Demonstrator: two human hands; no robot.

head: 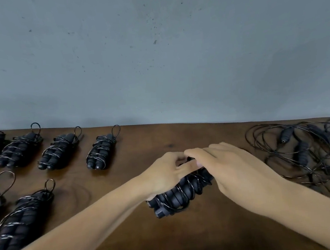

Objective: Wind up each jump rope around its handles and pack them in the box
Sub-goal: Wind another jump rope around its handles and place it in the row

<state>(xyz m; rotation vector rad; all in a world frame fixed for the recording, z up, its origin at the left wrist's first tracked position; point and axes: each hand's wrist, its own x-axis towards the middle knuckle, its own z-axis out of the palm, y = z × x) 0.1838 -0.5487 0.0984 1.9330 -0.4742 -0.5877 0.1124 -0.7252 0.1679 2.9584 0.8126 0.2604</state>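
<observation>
A black jump rope point(178, 195) with its thin cord wound around two foam handles lies slanted over the middle of the brown table point(190, 238). My left hand point(164, 174) grips its upper half, thumb across the handles. My right hand point(229, 167) covers the far end, fingers curled over the cord there; the cord's end is hidden under both hands. Several wound ropes lie in rows at the left, such as one bundle point(100, 151) and a nearer bundle point(21, 221).
A tangled heap of loose black ropes point(310, 150) with handles sits at the table's right edge. A grey wall point(154, 56) rises right behind the table. No box is in view.
</observation>
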